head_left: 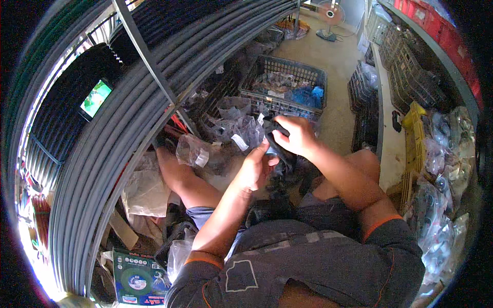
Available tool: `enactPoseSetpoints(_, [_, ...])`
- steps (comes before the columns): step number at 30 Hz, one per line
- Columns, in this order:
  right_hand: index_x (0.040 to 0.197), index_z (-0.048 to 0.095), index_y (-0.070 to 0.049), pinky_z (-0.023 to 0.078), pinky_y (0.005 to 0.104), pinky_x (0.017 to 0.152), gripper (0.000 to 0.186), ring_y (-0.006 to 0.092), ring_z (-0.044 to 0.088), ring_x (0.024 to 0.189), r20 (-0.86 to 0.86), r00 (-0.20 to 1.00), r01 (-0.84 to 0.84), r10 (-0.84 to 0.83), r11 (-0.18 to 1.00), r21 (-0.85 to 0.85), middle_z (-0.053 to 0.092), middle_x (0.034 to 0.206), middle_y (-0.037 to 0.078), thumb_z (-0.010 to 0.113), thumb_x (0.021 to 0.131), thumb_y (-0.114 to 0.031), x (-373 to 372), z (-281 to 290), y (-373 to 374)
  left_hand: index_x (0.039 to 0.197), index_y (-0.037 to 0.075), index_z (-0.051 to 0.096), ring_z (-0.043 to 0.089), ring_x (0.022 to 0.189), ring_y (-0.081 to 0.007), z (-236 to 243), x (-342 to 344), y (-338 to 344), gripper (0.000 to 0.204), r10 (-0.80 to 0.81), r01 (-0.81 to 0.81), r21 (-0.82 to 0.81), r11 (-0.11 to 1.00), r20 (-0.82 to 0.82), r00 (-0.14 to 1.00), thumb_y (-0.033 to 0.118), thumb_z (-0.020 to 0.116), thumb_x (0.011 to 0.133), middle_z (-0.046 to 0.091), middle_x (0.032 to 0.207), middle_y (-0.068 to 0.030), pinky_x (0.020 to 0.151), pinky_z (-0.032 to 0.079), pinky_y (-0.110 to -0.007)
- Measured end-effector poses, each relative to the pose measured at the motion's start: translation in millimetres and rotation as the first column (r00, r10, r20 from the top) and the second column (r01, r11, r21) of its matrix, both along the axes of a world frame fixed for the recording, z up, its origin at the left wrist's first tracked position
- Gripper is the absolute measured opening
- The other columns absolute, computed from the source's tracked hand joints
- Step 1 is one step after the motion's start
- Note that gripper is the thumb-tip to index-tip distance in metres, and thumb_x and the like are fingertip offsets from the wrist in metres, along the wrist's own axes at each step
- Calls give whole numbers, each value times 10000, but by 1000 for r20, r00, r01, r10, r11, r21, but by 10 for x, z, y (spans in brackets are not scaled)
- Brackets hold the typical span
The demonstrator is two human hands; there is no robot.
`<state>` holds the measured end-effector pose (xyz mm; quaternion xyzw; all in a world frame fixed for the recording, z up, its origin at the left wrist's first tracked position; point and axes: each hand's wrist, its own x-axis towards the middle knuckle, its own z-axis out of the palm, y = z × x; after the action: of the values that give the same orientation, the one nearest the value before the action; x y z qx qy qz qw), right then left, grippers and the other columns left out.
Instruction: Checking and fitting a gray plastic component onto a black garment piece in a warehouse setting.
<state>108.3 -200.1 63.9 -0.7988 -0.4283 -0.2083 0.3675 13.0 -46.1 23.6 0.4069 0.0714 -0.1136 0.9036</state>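
Note:
In front of my lap, my right hand (298, 136) is closed, fingers curled round a dark black object (285, 155) whose kind I cannot make out. Just below and left of it, my left hand (257, 167) pinches at the lower left side of the same object, thumb pointing up. A pale bluish patch shows between the two hands. Beyond them lie clear plastic bags (240, 123) with white labels. One more clear bag (193, 150) rests by my left knee.
A black plastic crate (322, 84) with bagged parts stands ahead. Coiled grey pipes (97, 169) on a metal rack curve along the left, with a lit phone (96, 99) among them. To the right are a yellow crate (415, 136) and bagged goods (436, 220). A fan (331, 15) stands far back.

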Motion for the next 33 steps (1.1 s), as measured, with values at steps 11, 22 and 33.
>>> enactPoseSetpoints(11, [1183, 620, -46, 477, 286, 828, 274, 138, 591, 939, -801, 436, 94, 410, 864, 494, 648, 1051, 44, 472, 975, -147, 254, -380, 115, 1074, -47, 538, 595, 847, -491, 225, 205, 196, 406, -303, -439, 898, 7, 420, 855, 347, 530, 979, 632, 812, -298, 710, 471, -467])
enactPoseSetpoints(22, [1130, 584, 22, 498, 347, 822, 253, 203, 635, 867, -534, 839, -148, 108, 988, -33, 678, 924, 157, 582, 913, -109, -33, 92, 84, 998, 33, 616, 456, 660, -88, 69, 93, 200, 497, -12, 0, 397, 918, 28, 1000, 504, 457, 1002, 556, 753, -6, 611, 359, -233])
enactPoseSetpoints(33, [904, 629, -36, 500, 301, 678, 253, 143, 605, 743, -795, 285, 221, 535, 771, 598, 638, 790, 13, 497, 983, -237, 45, -305, 187, 1075, -26, 538, 632, 878, -413, 112, 83, 210, 296, -160, -393, 781, 486, 521, 838, 208, 615, 911, 632, 882, -240, 777, 485, -417])
